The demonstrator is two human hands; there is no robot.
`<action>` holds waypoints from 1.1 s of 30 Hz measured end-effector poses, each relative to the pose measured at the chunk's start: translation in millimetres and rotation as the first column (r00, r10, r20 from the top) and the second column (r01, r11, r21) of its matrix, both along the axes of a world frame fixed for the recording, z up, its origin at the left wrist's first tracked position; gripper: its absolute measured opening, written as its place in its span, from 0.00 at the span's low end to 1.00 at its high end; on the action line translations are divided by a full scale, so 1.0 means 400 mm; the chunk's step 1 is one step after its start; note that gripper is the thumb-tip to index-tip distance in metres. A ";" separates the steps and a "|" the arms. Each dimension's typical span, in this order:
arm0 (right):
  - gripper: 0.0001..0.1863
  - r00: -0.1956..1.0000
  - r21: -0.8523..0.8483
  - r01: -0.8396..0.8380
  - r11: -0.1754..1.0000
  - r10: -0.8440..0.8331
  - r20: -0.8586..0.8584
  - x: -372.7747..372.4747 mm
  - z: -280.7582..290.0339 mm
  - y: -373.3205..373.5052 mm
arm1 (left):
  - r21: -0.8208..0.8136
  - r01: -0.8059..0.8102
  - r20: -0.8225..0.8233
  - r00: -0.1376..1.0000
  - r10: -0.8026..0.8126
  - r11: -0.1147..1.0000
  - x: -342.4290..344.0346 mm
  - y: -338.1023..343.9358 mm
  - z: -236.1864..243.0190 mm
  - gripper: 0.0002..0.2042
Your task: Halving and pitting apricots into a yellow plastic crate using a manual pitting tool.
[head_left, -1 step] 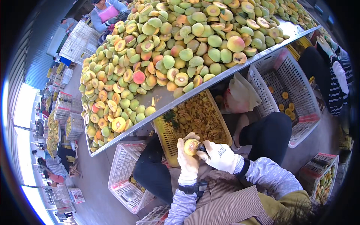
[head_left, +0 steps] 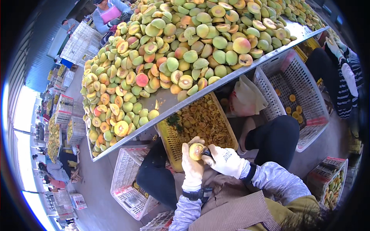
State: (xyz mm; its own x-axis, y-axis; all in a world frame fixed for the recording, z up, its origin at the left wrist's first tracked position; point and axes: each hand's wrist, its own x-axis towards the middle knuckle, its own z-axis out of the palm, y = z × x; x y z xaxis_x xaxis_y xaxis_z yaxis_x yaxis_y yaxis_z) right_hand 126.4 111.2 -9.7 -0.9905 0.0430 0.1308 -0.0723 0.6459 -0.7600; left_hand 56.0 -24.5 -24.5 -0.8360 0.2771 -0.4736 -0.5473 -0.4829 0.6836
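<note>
My left hand [head_left: 192, 163], in a white glove, is closed around a peach half [head_left: 197, 151] with its yellow cut face turned up. My gloved right hand [head_left: 224, 159] grips a small tool with a black handle [head_left: 207, 152], whose end meets the right side of the fruit. The tool's working tip is too small to make out. Below both hands stands a yellow crate [head_left: 168, 140] holding peach scraps and a few green leaves. Beyond it, a metal-edged table [head_left: 165, 97] carries a large heap of green and orange halved peaches [head_left: 173, 50].
A white crate [head_left: 266, 92] with a few peach halves stands at the right, beside a pale plastic bag [head_left: 246, 98]. Another white crate [head_left: 120, 175] is by my left knee. A co-worker [head_left: 108, 17] works across the table; another person's gloved hand [head_left: 333, 47] shows at far right.
</note>
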 end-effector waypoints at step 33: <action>0.29 0.882 -0.195 -0.309 0.931 0.357 0.307 0.010 -0.078 -0.026 | -0.267 0.034 0.000 0.999 -0.036 0.963 0.013 -0.035 -0.007 0.15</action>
